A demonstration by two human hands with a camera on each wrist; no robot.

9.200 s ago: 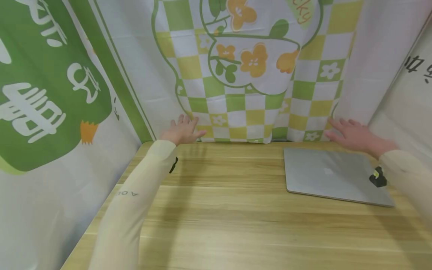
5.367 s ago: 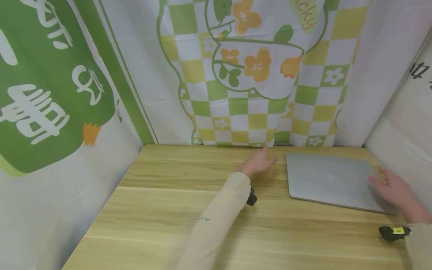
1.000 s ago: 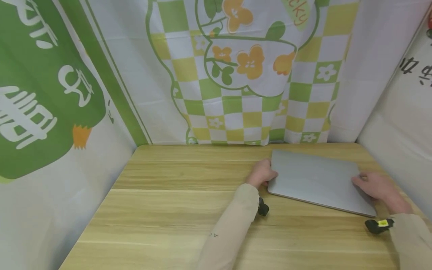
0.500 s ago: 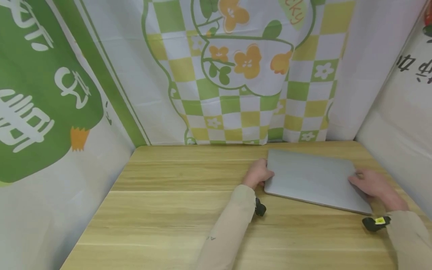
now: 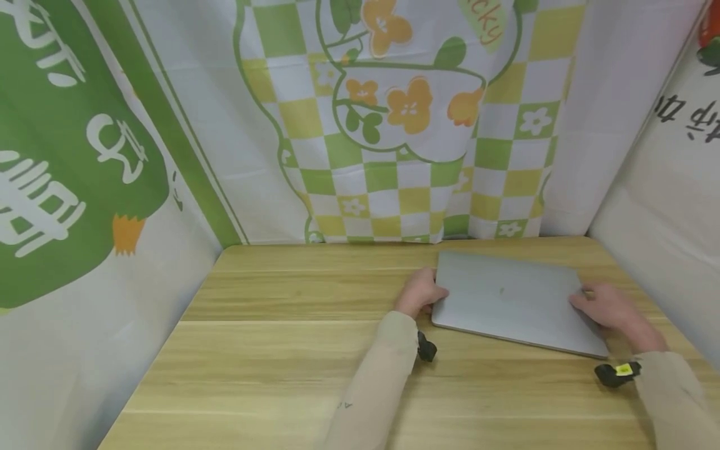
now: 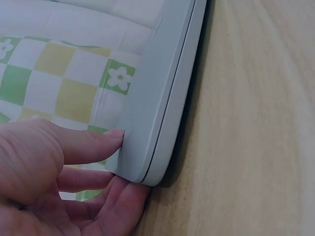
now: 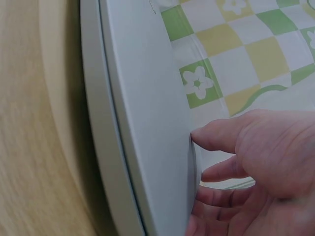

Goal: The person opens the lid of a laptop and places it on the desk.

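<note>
We see a closed silver laptop (image 5: pixel 506 306) at the far right part of the wooden table (image 5: pixel 270 362), near the table's back edge and set somewhat slantwise to it. Our left hand (image 5: pixel 419 294) pinches the laptop's side which is nearer to the table's middle; our right hand (image 5: pixel 610 307) pinches the opposite side, nearer to the table's right edge. So the hands are apart, with the laptop between them. On each side the thumb is at the lid and the fingers curl toward the underside, probably because such a flat thing gives good hold only at its edges, and two opposite holds can balance it. We cannot tell whether it is wholly raised from the table. Behind the table hangs a checkered cloth (image 5: pixel 382 178).
</note>
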